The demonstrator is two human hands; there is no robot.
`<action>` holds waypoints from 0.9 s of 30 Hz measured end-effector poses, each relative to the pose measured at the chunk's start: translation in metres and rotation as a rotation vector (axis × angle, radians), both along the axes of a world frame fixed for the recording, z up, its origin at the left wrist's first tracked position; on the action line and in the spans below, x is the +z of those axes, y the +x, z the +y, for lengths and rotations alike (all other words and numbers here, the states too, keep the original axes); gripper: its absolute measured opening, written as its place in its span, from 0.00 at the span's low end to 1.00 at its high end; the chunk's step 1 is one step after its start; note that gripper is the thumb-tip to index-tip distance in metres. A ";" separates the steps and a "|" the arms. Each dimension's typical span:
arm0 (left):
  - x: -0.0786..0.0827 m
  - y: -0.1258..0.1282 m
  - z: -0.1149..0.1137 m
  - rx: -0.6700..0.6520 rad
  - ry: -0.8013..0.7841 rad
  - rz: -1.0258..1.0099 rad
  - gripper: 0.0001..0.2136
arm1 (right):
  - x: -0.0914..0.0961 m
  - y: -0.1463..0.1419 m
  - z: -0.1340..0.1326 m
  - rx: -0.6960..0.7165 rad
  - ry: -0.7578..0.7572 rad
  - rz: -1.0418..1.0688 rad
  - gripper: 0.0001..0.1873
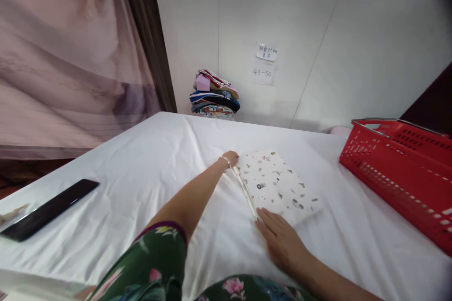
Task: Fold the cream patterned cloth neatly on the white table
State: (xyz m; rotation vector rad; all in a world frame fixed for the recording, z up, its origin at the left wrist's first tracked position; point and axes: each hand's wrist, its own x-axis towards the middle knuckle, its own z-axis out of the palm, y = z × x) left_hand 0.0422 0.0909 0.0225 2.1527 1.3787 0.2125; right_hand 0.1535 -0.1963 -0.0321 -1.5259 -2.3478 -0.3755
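Note:
A folded white cloth (271, 183) with small grey and olive printed motifs lies on the white-covered table, slightly turned. Its layered fold edge faces left. My left hand (231, 157), with a bracelet at the wrist, is closed at the cloth's far left corner; its fingertips are partly hidden. At the near left corner rests my right hand (278, 235), its fingers stretched out and close together over the cloth's edge.
A red plastic basket (399, 169) with metal handles stands on the right. At the left lies a flat black glossy object (52, 207), beside a small beige item (12, 214). Folded fabrics (215, 94) are stacked by the wall beyond the table (141, 169). A pink curtain (70, 56) hangs left.

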 end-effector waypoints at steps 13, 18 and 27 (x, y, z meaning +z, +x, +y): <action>0.003 -0.009 -0.068 -0.273 0.328 -0.065 0.25 | -0.005 0.031 -0.048 -0.044 -0.038 0.040 0.32; -0.016 0.009 -0.064 -0.360 0.262 0.105 0.22 | -0.004 0.025 -0.054 -0.058 -0.046 0.048 0.24; -0.026 0.006 -0.053 -0.361 0.304 0.103 0.22 | 0.019 0.062 -0.056 -0.296 0.009 0.469 0.20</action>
